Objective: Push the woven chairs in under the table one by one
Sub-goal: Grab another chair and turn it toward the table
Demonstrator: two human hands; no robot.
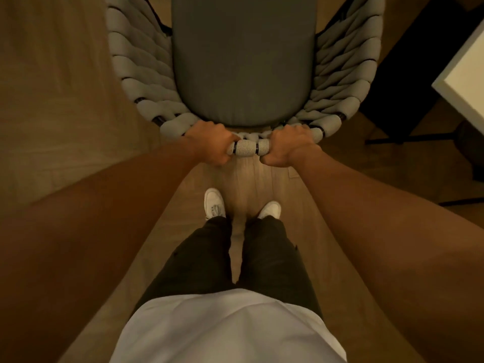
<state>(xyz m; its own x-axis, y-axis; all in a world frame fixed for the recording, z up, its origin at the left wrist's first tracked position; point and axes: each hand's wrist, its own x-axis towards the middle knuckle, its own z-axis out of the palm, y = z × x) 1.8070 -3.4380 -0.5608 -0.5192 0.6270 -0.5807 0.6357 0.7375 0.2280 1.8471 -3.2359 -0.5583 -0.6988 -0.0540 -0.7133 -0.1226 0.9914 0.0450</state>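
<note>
Both hands grip the top rail of the woven chair (243,74) directly ahead: the left hand (213,142) and right hand (286,148) are curled round it, close together near the middle. With so narrow a hold, an uneven shove could swing the chair off line, and its legs (hidden from here) might catch on the wooden floor (248,176). The table it belongs under is not plainly in view; a white table (463,72) corner shows at right, well apart. The light is dim and warm.

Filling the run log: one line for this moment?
left hand grips woven chair top rail | right hand grips rail | table not visible
</note>
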